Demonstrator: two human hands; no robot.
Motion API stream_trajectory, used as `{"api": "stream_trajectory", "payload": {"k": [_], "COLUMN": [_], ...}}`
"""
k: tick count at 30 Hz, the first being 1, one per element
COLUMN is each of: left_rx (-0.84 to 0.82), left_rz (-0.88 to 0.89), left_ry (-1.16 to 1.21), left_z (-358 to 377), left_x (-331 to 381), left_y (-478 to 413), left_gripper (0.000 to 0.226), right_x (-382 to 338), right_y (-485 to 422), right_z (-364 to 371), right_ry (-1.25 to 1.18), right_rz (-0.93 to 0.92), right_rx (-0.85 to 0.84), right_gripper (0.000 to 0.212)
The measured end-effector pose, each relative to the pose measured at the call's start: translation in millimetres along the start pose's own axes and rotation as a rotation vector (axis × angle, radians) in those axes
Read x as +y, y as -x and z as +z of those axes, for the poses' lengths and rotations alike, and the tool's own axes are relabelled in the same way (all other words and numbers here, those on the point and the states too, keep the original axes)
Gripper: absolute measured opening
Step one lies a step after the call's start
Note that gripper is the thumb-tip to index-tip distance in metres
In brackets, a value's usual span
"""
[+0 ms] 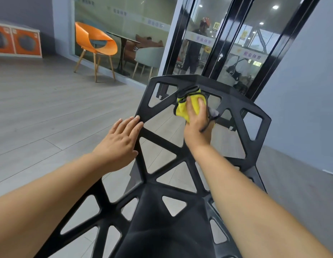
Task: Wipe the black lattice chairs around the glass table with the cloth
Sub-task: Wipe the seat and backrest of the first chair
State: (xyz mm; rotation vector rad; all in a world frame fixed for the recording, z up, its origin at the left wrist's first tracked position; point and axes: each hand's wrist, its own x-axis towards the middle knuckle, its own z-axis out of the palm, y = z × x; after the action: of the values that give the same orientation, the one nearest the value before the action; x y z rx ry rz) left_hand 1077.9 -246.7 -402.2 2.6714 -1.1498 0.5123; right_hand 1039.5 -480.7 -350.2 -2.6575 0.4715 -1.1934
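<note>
Two bare forearms reach forward from the bottom edge, over the seat of a black lattice chair (162,146). At the end of the right forearm, the right hand (196,121) grips a bunched yellow cloth (182,108) and presses it against a strut high on the chair back, just below the top rail. The left hand (122,140) lies open and flat, fingers together, resting on the chair's left edge, holding nothing.

Beyond the chair are grey floorboards, an orange chair (95,41) near a glass wall, and black-framed glass doors (225,34). No glass table shows clearly here.

Likely risks: a dark strip of cloth dangles beside the wrist and could snag in a triangular opening. A hard push could tip or slide the chair, since the flat left hand only braces it.
</note>
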Motion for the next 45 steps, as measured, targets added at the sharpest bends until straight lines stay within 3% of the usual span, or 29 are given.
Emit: {"api": "stream_trajectory", "payload": {"k": [2,6,9,14,19,23,29,34,38,42,45], "left_rx": [0.014,0.035,0.057,0.126,0.173,0.197,0.217,0.206,0.168,0.116,0.098], "left_rz": [-0.032,-0.044,-0.052,-0.088,-0.194,-0.237,-0.199,-0.161,-0.019,0.14,0.218], "left_ry": [0.03,0.073,0.147,0.242,0.356,0.401,0.303,0.2,-0.037,-0.247,-0.339], "left_z": [-1.1,-3.0,-4.0,-7.4,-7.6,-9.0,-14.7,-7.3,3.9,6.4,4.5], "left_x": [0.5,0.9,1.0,2.2,3.5,4.4,6.7,2.1,-4.6,-4.8,-3.3], "left_y": [0.8,3.6,4.4,4.4,5.8,8.7,11.1,7.3,4.4,4.5,4.1], "left_gripper": [0.087,0.086,0.085,0.085,0.083,0.09,0.09,0.087,0.096,0.099,0.09], "right_x": [3.3,1.8,-14.6,-51.7,-70.3,-83.6,-67.4,-69.9,-83.7,-58.9,-26.6], "right_y": [16.8,20.8,-17.8,-40.3,5.7,32.2,37.1,-17.3,-29.1,-44.3,-50.6], "right_z": [6.6,2.1,-17.8,-7.8,32.3,46.2,30.2,2.5,7.1,-3.1,-21.2], "right_ry": [0.009,0.07,-0.001,0.005,-0.108,-0.163,-0.113,-0.076,0.076,0.022,0.148], "right_rz": [-0.033,-0.257,-0.225,-0.012,-0.18,-0.128,-0.374,-0.463,-0.574,-0.492,-0.414], "right_rx": [-0.073,0.166,0.295,0.182,0.127,0.097,0.03,0.204,0.117,0.0,0.012], "right_gripper": [0.068,0.062,0.059,0.064,0.069,0.072,0.065,0.056,0.056,0.043,0.051]}}
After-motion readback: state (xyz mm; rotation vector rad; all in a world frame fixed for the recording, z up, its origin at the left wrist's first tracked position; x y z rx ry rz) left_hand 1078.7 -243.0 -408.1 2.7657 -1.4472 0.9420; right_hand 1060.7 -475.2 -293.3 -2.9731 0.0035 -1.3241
